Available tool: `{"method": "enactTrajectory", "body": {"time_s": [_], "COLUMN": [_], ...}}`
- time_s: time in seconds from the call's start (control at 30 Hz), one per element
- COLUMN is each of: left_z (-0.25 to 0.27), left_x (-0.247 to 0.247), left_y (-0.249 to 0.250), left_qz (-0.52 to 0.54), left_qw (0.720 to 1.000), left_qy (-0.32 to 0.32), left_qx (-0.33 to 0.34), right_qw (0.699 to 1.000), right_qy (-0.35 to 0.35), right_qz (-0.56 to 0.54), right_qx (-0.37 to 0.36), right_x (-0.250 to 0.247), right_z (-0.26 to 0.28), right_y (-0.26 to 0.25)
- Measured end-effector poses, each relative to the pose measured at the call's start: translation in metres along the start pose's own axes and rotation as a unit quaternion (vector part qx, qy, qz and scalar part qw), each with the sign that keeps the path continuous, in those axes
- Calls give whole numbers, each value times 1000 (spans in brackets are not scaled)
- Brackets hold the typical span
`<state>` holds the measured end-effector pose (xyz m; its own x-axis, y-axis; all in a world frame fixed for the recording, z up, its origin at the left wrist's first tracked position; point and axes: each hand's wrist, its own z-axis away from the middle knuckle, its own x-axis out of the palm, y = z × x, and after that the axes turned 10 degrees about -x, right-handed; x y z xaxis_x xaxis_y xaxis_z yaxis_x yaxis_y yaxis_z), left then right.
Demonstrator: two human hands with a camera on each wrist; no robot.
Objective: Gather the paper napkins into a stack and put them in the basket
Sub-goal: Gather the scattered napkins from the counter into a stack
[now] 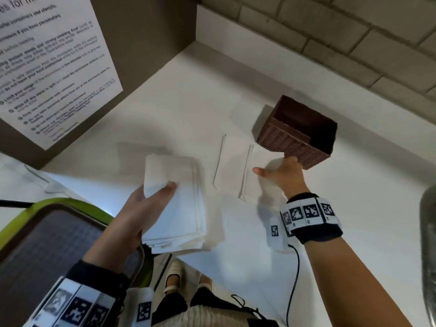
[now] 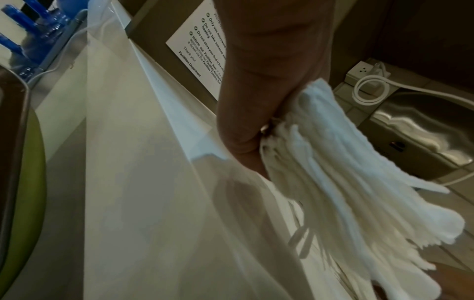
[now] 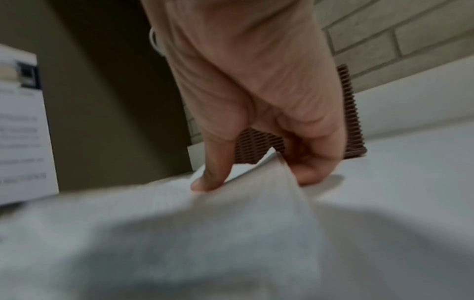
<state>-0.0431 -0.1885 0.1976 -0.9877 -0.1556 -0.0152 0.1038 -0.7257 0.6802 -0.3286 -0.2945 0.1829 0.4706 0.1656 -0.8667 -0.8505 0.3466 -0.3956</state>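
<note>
My left hand (image 1: 151, 204) holds a stack of white paper napkins (image 1: 175, 204) above the counter's front edge, thumb on top; the fanned napkin edges (image 2: 359, 192) show in the left wrist view. Two more napkins (image 1: 232, 161) lie overlapping on the white counter (image 1: 188, 102) in front of the brown woven basket (image 1: 299, 132). My right hand (image 1: 280, 173) pinches the right-hand napkin (image 3: 243, 192), thumb on top and fingers curled under its lifted edge. The basket (image 3: 351, 113) stands just behind that hand and looks empty.
A brown panel with a printed notice (image 1: 47, 67) walls the counter's left side. A brick wall (image 1: 330, 31) runs behind. A green-rimmed tray (image 1: 42, 232) sits lower left. A metal object (image 1: 428, 232) is at the right edge. A black cable (image 1: 292, 279) hangs from my right wrist.
</note>
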Motion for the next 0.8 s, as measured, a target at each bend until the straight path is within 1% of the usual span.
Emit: {"method": "enactTrajectory", "body": {"time_s": [0.03,0.1,0.17,0.23,0.3,0.37,0.43,0.5,0.63,0.67,0.73,0.8], "left_z": [-1,-2,-2,-3,-4,-5,-8,-11,-16,-17,-17,-16], "left_x": [0,1,1,3,5,5,2,-1,-9,-10,-10,-10], "left_y": [1,2,3,5,8,11,13,13,11,10,10,10], "left_qz": [-1,5,8,13,17,23,31,42,59,64,70,68], "left_qw": [1000,1000,1000,1000,1000,1000,999,999,998,998,997,997], "left_qy": [1,0,-5,-9,-12,-16,-18,-13,-12,-12,-14,-21], "left_qx": [0,-3,-3,-3,-3,-3,-4,-8,-16,-17,-23,-23], "right_qw": [1000,998,996,988,981,980,976,962,928,924,925,940], "right_qy": [-13,-2,28,59,80,70,44,8,-47,-49,-49,-47], "right_qz": [22,25,-25,-101,-156,-169,-204,-268,-369,-379,-375,-336], "right_qx": [17,52,87,96,78,74,68,57,-10,-22,-30,-19], "right_x": [2,3,5,5,4,-1,-9,-23,-54,-58,-57,-43], "right_z": [3,5,7,10,14,18,21,30,49,50,43,28], "right_y": [-2,-3,-4,-7,-10,-8,-3,-2,-16,-22,-34,-46]}}
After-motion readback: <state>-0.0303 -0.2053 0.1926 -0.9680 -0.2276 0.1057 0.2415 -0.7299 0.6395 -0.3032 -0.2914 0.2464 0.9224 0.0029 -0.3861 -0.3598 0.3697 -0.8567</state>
